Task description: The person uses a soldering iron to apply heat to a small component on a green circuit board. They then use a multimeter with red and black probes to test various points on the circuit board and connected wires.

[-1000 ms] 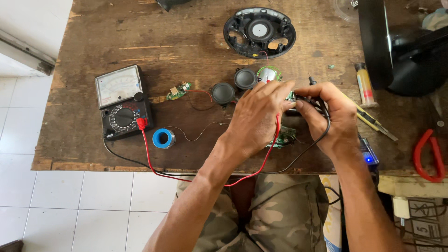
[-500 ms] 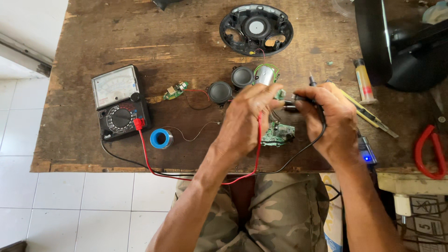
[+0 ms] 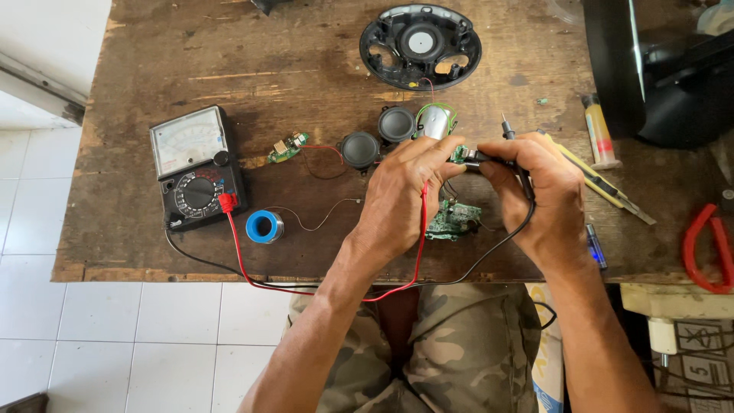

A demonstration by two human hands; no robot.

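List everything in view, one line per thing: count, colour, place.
analog multimeter: 1, black, table left
test leads: 2, red and black, meter to hands
solder spool: 1, blue, right of meter
small circuit board: 1, green, centre-left
round speakers: 2, black, centre
speaker housing: 1, black, top centre
circuit board: 1, green, under hands
glue tube: 1, yellowish, right
utility knife: 1, yellow, right
pliers: 1, red handles, far right
wooden table: 1, brown
left hand: grip on red lead
right hand: grip on black probe

Rough, stained wooden bench (image 3: 191,61); matt black plastic multimeter (image 3: 197,168) near left edge; shiny metal motor can (image 3: 434,121); glossy red lead (image 3: 245,248).
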